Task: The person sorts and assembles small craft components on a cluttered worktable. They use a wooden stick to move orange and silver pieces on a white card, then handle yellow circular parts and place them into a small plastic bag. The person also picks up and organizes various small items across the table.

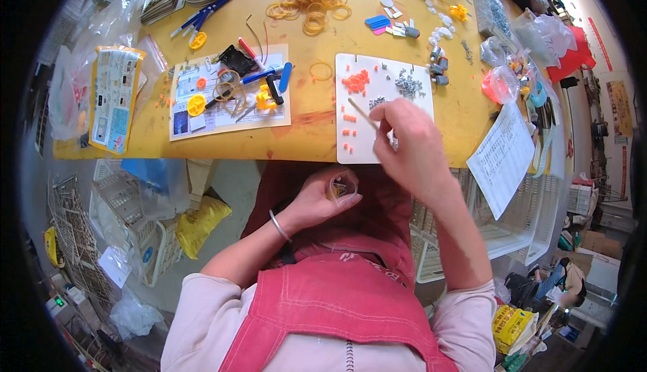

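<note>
While clasping a clear cup (342,184) in left grip (320,198), pinches thin stick (362,112) in right grip (414,144) above white board (366,148).

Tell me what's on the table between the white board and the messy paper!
One rubber band lies between the white board and paper, in the head view.
</note>
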{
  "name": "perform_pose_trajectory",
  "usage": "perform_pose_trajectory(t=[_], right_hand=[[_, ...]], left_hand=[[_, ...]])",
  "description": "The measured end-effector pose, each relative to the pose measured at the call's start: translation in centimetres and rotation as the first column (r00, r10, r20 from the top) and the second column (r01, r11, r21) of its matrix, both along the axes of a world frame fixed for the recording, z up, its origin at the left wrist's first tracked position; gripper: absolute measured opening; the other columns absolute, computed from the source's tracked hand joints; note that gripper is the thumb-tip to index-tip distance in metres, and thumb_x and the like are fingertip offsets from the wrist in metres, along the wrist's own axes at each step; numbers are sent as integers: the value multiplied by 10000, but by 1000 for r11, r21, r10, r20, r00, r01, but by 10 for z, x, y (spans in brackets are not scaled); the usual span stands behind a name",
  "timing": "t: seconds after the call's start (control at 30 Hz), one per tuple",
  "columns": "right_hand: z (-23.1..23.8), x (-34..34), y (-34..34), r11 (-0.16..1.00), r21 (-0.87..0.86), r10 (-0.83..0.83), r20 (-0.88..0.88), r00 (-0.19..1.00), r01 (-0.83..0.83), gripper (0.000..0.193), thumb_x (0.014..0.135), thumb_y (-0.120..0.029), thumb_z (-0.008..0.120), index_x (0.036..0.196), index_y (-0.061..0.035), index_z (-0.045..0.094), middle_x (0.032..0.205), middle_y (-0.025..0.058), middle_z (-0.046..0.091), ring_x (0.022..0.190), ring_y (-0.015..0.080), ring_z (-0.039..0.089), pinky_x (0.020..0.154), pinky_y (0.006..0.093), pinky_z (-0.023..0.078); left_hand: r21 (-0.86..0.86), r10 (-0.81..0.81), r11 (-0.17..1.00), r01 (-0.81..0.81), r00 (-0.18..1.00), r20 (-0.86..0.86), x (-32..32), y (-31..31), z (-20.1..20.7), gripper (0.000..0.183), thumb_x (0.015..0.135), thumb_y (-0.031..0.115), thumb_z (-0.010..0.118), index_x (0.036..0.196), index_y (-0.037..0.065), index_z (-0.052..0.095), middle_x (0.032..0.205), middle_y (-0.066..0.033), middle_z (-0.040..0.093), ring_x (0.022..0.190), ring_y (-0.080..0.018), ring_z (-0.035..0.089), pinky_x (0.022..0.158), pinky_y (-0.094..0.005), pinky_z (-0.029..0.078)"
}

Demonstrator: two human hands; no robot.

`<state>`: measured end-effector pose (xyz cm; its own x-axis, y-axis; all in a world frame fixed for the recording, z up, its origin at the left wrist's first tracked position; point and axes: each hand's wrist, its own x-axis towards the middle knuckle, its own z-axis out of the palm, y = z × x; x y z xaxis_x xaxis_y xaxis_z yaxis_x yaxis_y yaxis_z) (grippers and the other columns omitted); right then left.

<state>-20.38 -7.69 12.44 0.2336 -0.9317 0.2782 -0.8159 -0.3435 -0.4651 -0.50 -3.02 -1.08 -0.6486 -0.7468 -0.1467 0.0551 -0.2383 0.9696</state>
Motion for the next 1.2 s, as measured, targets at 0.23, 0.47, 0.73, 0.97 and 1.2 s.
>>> perform_pose_trajectory(t=[0.23, 0.47, 0.73, 0.97, 1.2], right_hand=[[-6, 36, 30, 877, 396, -412, 325, 851, 273, 174, 819, -2, 665, 980, -13, 599, 839, 169, 666, 760, 367, 681, 702, 459, 530], [-19, 60, 22, 908, 222, -403, 233, 885, 356, 171, 819, -22, 661, 967, -28, 574, 825, 167, 664, 750, 381, 679, 691, 487, 525], [-24, 71, 18, 882, 180, -458, 113, 882, 435, 171, 817, -28, 673, 956, -28, 574, 823, 161, 663, 765, 395, 681, 689, 504, 523], [-14, 43, 8, 931, -139, -347, -41, 937, 339, 192, 817, 21, 680, 1003, -27, 681, 927, 135, 678, 915, 340, 659, 764, 467, 542], [-9, 13, -12, 992, -124, -44, -326, 944, 4, 186, 765, 6, 702, 942, -37, 666, 901, 113, 627, 914, 310, 642, 719, 429, 558]], left_hand=[[-37, 40, 999, -40, 999, -9, -5, 5, -14, 282, 943, 190, 799, 1131, 43, 649, 1057, -45, 683, 984, -129, 632, 908, -321, 528], [10, 74, 997, -74, 995, -66, -5, 15, -16, 220, 936, 170, 795, 1050, 46, 654, 991, -37, 680, 918, -126, 637, 859, -314, 541], [-22, 55, 998, -56, 998, -20, 2, 14, -19, 219, 936, 183, 789, 1056, 49, 663, 981, -51, 690, 919, -138, 655, 860, -325, 549], [-64, 19, 998, -18, 1000, 14, 7, 12, -24, 197, 932, 186, 778, 1006, 39, 670, 950, -57, 684, 883, -148, 661, 825, -323, 549], [-90, 42, 995, -41, 999, 4, 9, 11, -23, 198, 930, 188, 776, 1010, 39, 673, 939, -62, 681, 875, -152, 662, 821, -324, 547]])
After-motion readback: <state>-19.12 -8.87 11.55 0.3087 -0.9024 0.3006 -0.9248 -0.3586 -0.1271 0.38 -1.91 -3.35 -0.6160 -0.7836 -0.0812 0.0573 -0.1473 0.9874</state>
